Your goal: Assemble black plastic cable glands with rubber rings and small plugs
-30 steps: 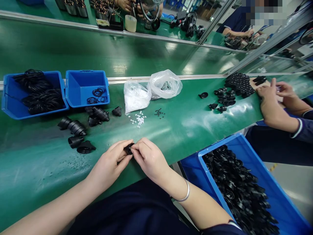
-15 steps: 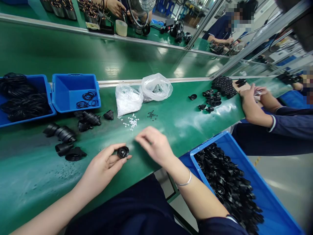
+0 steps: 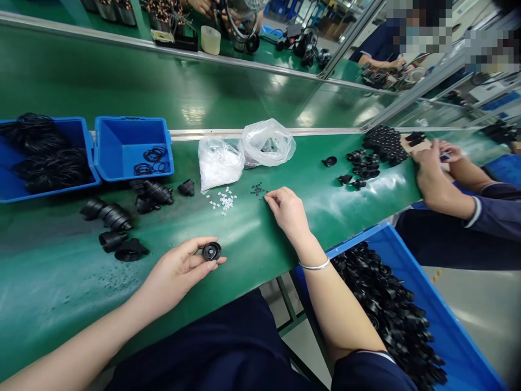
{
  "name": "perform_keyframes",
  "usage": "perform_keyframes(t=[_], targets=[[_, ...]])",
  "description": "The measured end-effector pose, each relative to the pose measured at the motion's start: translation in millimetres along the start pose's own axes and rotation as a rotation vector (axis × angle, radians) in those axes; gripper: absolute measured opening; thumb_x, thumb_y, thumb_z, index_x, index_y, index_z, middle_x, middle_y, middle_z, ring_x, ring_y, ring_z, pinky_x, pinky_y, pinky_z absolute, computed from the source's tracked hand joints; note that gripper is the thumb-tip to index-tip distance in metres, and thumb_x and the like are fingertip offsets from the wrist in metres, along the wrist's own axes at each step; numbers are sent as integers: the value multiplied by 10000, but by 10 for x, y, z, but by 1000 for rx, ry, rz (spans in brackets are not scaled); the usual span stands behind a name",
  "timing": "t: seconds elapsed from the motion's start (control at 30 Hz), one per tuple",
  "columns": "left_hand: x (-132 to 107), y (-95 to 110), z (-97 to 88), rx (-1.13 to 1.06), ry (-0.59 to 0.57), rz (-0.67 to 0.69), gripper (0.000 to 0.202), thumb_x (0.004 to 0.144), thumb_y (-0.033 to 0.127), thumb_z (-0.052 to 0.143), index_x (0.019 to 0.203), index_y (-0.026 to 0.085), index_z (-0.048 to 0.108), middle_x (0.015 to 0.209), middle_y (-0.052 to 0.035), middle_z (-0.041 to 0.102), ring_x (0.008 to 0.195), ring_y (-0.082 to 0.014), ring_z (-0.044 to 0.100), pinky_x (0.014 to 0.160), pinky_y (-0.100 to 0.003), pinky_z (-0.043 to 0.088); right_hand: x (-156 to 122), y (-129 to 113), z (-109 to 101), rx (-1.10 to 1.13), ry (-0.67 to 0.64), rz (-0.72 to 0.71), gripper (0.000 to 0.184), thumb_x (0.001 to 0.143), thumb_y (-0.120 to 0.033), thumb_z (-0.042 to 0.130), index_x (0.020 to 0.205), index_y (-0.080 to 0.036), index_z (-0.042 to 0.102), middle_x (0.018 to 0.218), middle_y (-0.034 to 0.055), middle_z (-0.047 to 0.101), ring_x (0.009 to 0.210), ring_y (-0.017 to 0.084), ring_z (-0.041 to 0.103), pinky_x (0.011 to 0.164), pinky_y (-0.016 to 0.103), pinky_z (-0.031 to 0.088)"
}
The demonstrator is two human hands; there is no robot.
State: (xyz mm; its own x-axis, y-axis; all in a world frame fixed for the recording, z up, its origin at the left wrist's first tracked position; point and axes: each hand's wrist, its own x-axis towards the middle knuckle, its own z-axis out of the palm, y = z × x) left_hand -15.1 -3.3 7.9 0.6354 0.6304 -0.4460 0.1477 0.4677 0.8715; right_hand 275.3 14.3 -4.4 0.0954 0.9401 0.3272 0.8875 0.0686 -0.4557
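The left hand [image 3: 179, 266] grips a round black part [image 3: 211, 251] between thumb and fingers above the near edge of the bench [image 3: 244, 228], its hollow face turned up with a small pale spot at the centre. The right hand [image 3: 290, 213], a little farther off, has thumb and forefinger drawn together at the edge of scattered small black pieces [image 3: 257, 189]; whether they hold one, I cannot tell. This part looks midway through its handling. Plenty seems left: small black pieces and white pieces [image 3: 226, 201] lie loose, and the large blue crate [image 3: 456, 315] at near right is heaped with black parts [image 3: 391, 304]. Black fittings [image 3: 116, 215] stand grouped at left; whether they are finished does not show.

The bench is green and glossy, with droplets at near left. Beyond the pieces sit a bag of white bits [image 3: 222, 165] and an open clear bag [image 3: 271, 142]; two blue bins at left carry black cords [image 3: 52, 165] and black loops [image 3: 154, 161]. At right, a co-worker's hands [image 3: 433, 163] work beside a dark cluster [image 3: 385, 145]. Past a metal rail [image 3: 334, 130], other people sit among wound copper parts [image 3: 163, 12] and cables.
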Motion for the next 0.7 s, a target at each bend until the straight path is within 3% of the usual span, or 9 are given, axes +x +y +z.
perform_keyframes(t=[0.1,0.17,0.3,0.4,0.7], targets=[[2,-21,-14,15,-2,5,455,845,337,625,1249,209,461,1128,-80,696,1135,-255,621,990,-388,469,-163,-300,-6,93,-23,-26,137,903,-239,549,808,-171,621,784,32,592,725,134,553,693,269,465],[3,-38,-21,27,-3,17,449,853,347,609,1253,212,459,1111,-72,703,1120,-249,629,979,-384,473,-329,-592,22,291,-126,-74,87,895,-214,570,837,-183,626,810,17,610,762,122,570,714,250,475],[4,-49,-28,129,14,36,460,851,366,595,1263,203,470,904,-33,738,931,-231,692,852,-356,525,-583,-1018,148,519,-257,-122,78,898,-185,565,925,-185,638,852,24,600,805,115,580,727,234,489],[3,-49,-26,188,27,58,453,853,347,583,1269,200,479,813,-9,725,813,-204,688,763,-324,533,-612,-1068,229,515,-274,-123,95,900,-196,562,945,-184,645,853,31,570,790,116,573,712,235,495],[-12,-58,-33,215,57,92,407,838,278,573,1237,212,524,782,0,711,770,-188,663,712,-289,510,-626,-1031,177,372,-318,-230,175,927,-197,504,1038,-195,640,925,52,581,825,134,582,733,262,518]])
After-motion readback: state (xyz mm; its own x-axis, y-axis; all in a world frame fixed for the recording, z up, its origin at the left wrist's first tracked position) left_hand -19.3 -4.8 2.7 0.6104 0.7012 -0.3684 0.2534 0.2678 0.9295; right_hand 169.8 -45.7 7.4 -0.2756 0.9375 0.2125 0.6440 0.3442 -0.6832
